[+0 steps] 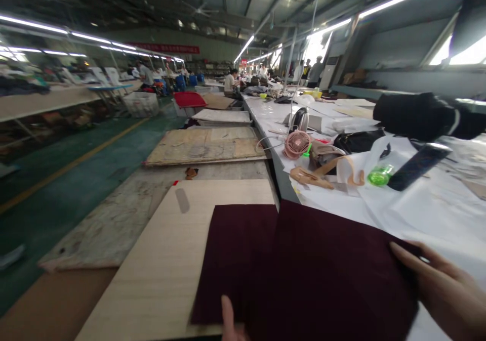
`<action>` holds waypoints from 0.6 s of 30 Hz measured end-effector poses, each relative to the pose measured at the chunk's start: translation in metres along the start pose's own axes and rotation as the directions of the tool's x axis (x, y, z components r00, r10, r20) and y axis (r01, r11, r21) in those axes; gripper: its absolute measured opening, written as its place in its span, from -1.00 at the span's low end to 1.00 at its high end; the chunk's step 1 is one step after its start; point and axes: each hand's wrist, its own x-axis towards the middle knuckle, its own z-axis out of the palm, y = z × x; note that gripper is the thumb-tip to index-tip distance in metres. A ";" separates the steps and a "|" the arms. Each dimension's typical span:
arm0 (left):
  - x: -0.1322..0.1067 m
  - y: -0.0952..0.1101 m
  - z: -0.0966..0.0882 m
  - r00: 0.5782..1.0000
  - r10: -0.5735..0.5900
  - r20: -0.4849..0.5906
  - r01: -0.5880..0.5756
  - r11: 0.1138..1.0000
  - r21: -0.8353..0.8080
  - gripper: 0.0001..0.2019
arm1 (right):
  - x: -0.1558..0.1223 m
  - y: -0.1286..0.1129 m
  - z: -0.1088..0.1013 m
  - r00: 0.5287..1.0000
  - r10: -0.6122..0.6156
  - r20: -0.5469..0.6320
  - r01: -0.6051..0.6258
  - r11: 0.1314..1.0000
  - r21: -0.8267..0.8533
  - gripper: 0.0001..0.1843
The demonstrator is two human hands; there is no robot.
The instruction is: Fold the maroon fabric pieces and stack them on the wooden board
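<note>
A dark maroon piece of fabric (322,265) spreads across the lower middle, over both a pale wooden board and the edge of the white-covered table. My right hand (444,285) pinches its right edge between thumb and fingers. At the bottom, my left hand (230,318) shows mostly its thumb, lying on top of the cloth near its lower left part; the other fingers are hidden beneath. Under the left part of the fabric lies the pale wooden board (152,260), which bears a small grey oblong mark.
On the white-covered table (341,209) stand a pink fan (296,143), a green bottle (380,175), a dark box-like object (419,166) and a black roll (413,116). Worn boards (207,146) extend ahead. Left is a green floor (94,164); people work farther back.
</note>
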 end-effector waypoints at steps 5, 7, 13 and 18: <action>0.004 0.030 -0.023 0.982 -0.033 -0.187 -0.006 0.979 -0.204 -0.29 | 0.006 0.026 0.053 0.998 0.060 0.019 -0.062 0.994 0.091 -0.44; 0.010 0.055 -0.033 0.969 0.027 -0.245 -0.085 0.969 -0.233 -0.34 | 0.006 0.038 0.062 0.999 0.046 0.004 -0.046 0.991 0.123 -0.44; 0.027 0.105 -0.080 0.967 0.054 -0.249 -0.075 0.994 -0.078 -0.49 | -0.013 0.106 0.078 0.988 0.150 -0.023 -0.141 0.964 0.226 -0.40; 0.052 0.073 -0.130 0.899 0.054 -0.435 0.035 0.980 0.194 -0.56 | -0.024 0.188 0.091 0.926 0.377 0.014 -0.372 0.906 0.204 -0.29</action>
